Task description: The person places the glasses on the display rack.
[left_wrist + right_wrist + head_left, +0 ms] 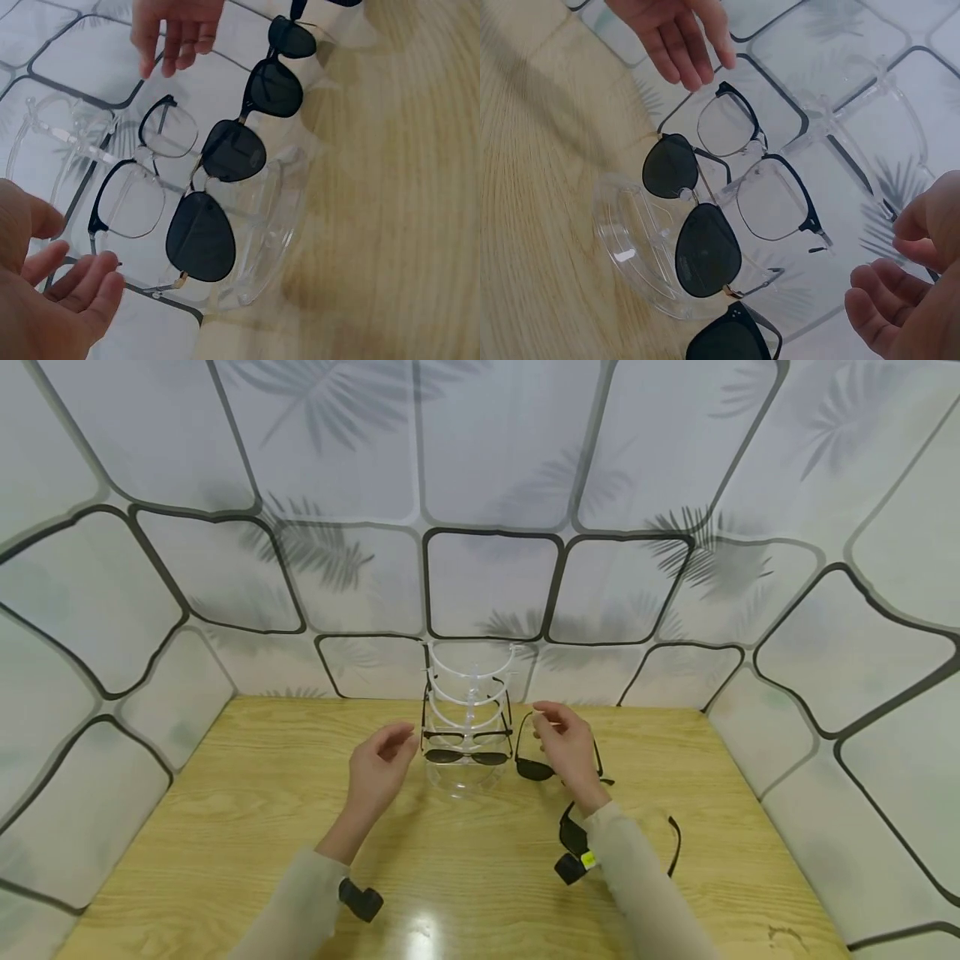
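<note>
A clear display stand (471, 706) with several curved tiers holds two pairs on its lower part. Dark-browed eyeglasses (799, 182) with clear lenses sit just above gold-framed sunglasses (709, 251) with dark lenses. My left hand (378, 768) hovers beside the stand's left side, fingers bent loosely, holding nothing. On the other side my right hand (566, 747) is raised, its fingers also loosely bent with nothing between them. Black sunglasses (534, 769) lie on the table beneath the right hand, which partly hides them.
Another pair of black sunglasses (573, 837) lies nearer, mostly hidden by the right sleeve (637, 877). Everything stands on a wood-grain table (262, 793). A patterned backdrop (487, 585) closes the back and both sides, right behind the stand.
</note>
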{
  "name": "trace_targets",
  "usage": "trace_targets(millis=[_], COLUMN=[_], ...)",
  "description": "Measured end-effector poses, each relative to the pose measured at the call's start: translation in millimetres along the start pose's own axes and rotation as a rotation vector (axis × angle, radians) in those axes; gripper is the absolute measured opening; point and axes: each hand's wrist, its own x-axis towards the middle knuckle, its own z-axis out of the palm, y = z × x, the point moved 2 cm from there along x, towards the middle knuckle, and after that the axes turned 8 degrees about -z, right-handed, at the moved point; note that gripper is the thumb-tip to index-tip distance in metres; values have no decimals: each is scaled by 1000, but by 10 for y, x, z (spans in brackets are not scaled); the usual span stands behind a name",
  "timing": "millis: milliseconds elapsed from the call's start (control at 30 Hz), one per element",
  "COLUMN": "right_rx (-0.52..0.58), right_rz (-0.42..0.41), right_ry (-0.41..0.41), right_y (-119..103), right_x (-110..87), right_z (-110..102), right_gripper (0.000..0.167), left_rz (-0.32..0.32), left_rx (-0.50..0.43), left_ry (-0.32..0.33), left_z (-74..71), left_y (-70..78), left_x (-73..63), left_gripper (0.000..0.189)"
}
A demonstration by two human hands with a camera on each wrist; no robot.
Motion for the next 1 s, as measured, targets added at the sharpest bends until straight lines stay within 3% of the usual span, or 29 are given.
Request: trace_targets(millis=[133,333,633,867,1000], right_rx=[-37,-80,-141,-213,-232], right_rz=[-1,31,76,97,111], right_ry=[-1,3,-4,-22,-35], right_y=[2,103,260,382,448], right_x=[-10,-38,-113,-134,-156], right_z=[-196,-461,-737,-855,-905], right_gripper=[30,30,33,34,35], left_rz=[33,79,85,96,102], left_rx=[-48,-112,-75,-70,-21], left_ry=[11,-25,-180,-272,-327], left_z=[55,215,585,881,1045], left_y=[34,79,33,11,3], left_x=[-117,-234,-329,-375,-394], left_gripper=[19,14,22,24,26])
